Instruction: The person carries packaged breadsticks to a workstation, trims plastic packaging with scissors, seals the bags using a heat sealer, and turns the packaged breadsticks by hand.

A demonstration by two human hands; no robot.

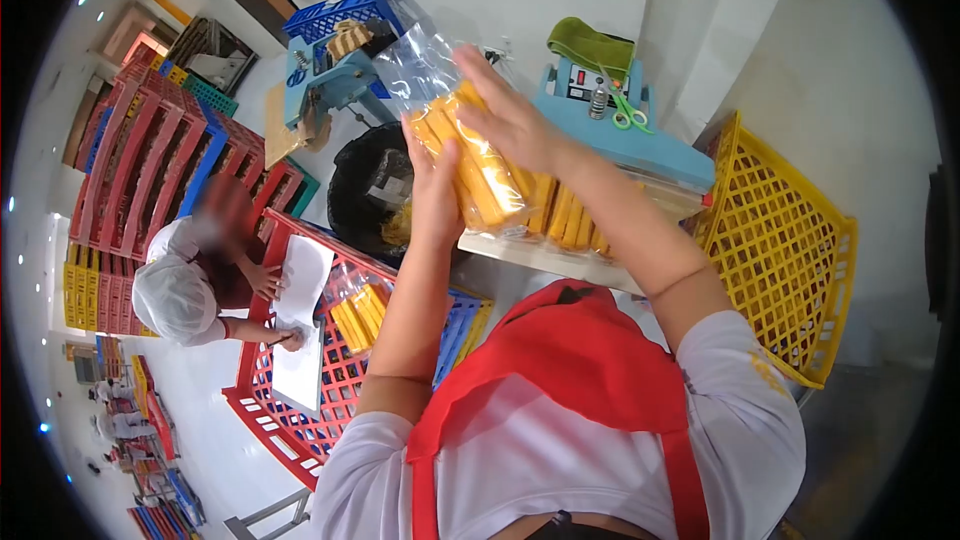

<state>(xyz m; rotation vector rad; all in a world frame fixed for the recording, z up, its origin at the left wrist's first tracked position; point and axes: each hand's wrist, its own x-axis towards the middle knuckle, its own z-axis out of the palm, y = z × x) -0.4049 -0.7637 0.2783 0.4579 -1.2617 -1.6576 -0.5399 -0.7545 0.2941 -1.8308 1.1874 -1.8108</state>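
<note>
The left hand (436, 185) grips a clear bag (478, 165) of yellow sticks in the upper middle of the frame, its thumb against the near side of the plastic. The right hand (512, 120) lies along the bag's upper right side, its fingers extended and open rather than curled around it. The bag is tilted, its loose, crinkled end toward the upper left and its filled part lower down, above the edge of the white table (560, 260). Just beside it, more bagged sticks (570, 220) lie in a row on that table, partly behind the right forearm. Beyond them is a light blue machine (625, 145), bearing a green cloth (590, 46), green-handled scissors (630, 117) and a small metallic cylinder (598, 100) (too small to identify surely). A yellow crate (775, 240) leans at the right of the frame. Left of the hands sits a black bin (350, 175), with another blue machine (345, 80) above it and a blue crate (335, 12) behind. At lower left, a red crate (290, 430) holds bagged yellow sticks (360, 318) and papers (298, 370); a co-worker (180, 280) in a white cap has both hands at the papers. Stacked crates (150, 160) fill the upper left.
</note>
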